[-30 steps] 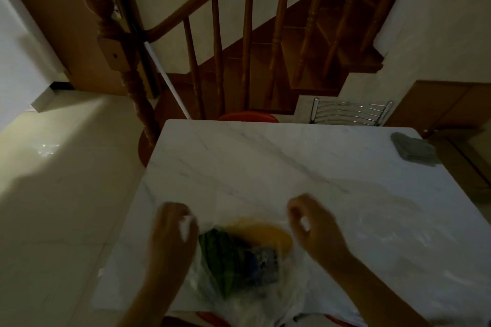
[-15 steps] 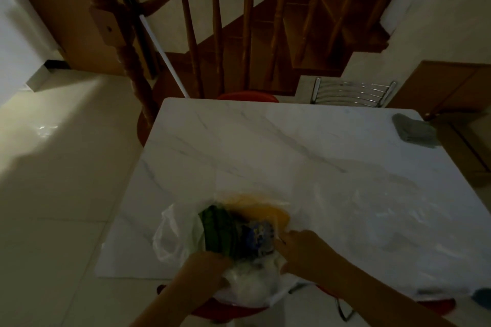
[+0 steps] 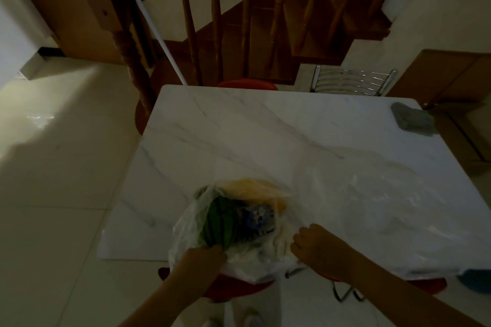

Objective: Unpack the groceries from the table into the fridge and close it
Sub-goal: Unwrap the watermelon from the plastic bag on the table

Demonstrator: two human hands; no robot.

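A thin clear plastic bag (image 3: 186, 231) of groceries sits at the near edge of the white marble table (image 3: 265, 127). Inside it lie a green vegetable (image 3: 220, 220), a yellow item (image 3: 249, 188) and a blue printed pack (image 3: 259, 218). My left hand (image 3: 202, 257) is at the bag's near left rim, fingers closed on the plastic just below the green vegetable. On the bag's right rim my right hand (image 3: 313, 247) is curled over the plastic. The fridge is not in view.
A flattened clear plastic sheet (image 3: 372, 207) covers the table's right half. A grey cloth (image 3: 413, 119) lies at the far right corner. Red stools (image 3: 239, 287) stand under the near edge, a metal chair (image 3: 350, 82) and wooden stair rail (image 3: 132, 56) beyond.
Both hands let go of the bag's upper handles and came down to its near rim. They have since spread apart, widening the opening; the camera tilted lower.
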